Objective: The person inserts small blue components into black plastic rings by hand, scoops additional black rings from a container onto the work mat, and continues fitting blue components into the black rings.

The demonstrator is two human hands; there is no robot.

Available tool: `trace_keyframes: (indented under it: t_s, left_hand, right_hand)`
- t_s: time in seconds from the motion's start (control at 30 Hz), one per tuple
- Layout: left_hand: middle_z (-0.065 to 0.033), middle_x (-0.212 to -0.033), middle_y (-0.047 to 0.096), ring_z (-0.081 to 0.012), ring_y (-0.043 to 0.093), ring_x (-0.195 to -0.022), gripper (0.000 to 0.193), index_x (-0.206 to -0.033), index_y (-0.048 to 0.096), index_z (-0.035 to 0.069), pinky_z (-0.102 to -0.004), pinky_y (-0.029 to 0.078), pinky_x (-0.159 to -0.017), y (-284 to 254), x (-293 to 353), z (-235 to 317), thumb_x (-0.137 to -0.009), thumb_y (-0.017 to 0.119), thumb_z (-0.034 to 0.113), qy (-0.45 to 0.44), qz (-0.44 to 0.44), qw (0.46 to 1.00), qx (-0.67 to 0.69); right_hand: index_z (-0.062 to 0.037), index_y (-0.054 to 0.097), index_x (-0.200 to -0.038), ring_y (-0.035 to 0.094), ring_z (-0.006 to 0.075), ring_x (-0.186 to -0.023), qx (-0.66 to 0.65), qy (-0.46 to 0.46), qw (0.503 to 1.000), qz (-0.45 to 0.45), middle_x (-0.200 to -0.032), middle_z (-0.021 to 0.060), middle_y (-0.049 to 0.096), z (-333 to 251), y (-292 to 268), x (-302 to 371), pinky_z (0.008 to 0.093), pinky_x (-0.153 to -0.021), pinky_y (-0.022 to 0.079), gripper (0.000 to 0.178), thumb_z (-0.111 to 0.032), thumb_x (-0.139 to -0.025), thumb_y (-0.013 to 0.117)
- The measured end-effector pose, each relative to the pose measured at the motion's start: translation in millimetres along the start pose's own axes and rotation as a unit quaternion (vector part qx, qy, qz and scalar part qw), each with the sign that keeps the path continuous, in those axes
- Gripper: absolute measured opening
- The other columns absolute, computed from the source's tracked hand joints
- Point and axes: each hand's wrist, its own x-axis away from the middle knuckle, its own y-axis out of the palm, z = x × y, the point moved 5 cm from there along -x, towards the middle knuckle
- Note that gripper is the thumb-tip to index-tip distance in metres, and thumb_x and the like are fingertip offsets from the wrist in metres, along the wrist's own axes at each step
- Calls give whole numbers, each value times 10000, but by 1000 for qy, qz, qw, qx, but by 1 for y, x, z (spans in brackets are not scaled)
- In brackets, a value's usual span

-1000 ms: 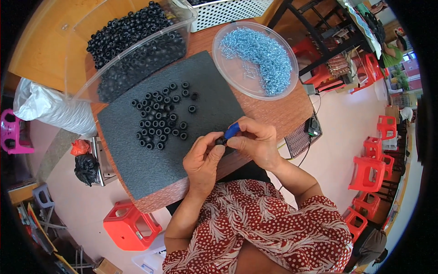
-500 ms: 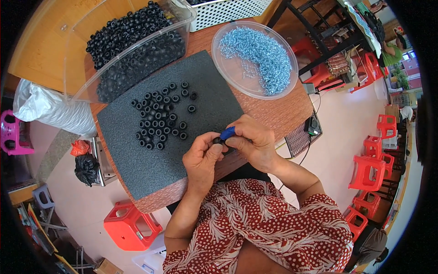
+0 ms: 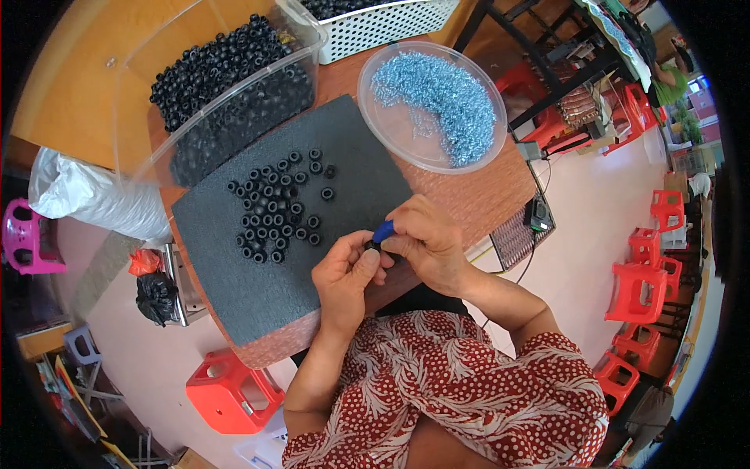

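Left hand [image 3: 342,273] pinches a ring [image 3: 373,245]; right hand [image 3: 432,245], closed on a blue tool [image 3: 383,231], has edged nearer it, seemingly mid-work.

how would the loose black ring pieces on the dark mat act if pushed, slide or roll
The black ring pieces look round-sided, so one tipped on edge would probably roll. Many seem to lie hole-up, so a light push may only slide them. The dark mat looks textured, perhaps adding grip.
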Motion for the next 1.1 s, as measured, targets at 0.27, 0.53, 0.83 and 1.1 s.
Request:
trace_keyframes:
  t_s: [0.27, 0.53, 0.83, 1.1]
  left_hand:
    - [-92, -740, 641, -86, 541, -569, 180, -1011, 585, -46, -198, 443, -518, 5, 0, 8, -894, 585, 91, -21, -21, 999, 21]
    - [-90, -709, 626, -108, 555, -545, 133, -931, 589, -48, -218, 451, -496, 10, -3, 5, -876, 564, 70, -63, 8, 989, 134]
    - [-15, -832, 608, -69, 562, -753, 80, -927, 609, -6, -196, 448, -684, 9, -5, 0, -880, 564, 40, -36, 68, 986, 147]
    - [-47, -845, 632, -97, 592, -736, 141, -945, 608, -25, -220, 463, -671, 10, -7, -5, -905, 556, 100, -58, 29, 985, 158]
  right_hand:
    - [-23, 588, -812, 522, 224, -752, 9, -25, 1000, -13, -810, 72, 578, -7, -7, 1, 311, -642, 417, 177, -1, -692, 717]
    - [-11, 596, -856, 531, 265, -766, 11, -9, 1000, -23, -847, 106, 574, -9, -15, 0, 348, -659, 429, 222, -34, -669, 713]
    - [51, 563, -927, 513, 300, -760, 184, -191, 963, -51, -873, 157, 559, -19, 5, 0, 371, -645, 435, 416, -145, -606, 738]
    - [70, 554, -884, 489, 287, -722, 243, -242, 939, -43, -797, 145, 523, -15, 8, 3, 368, -609, 413, 371, -112, -589, 686]
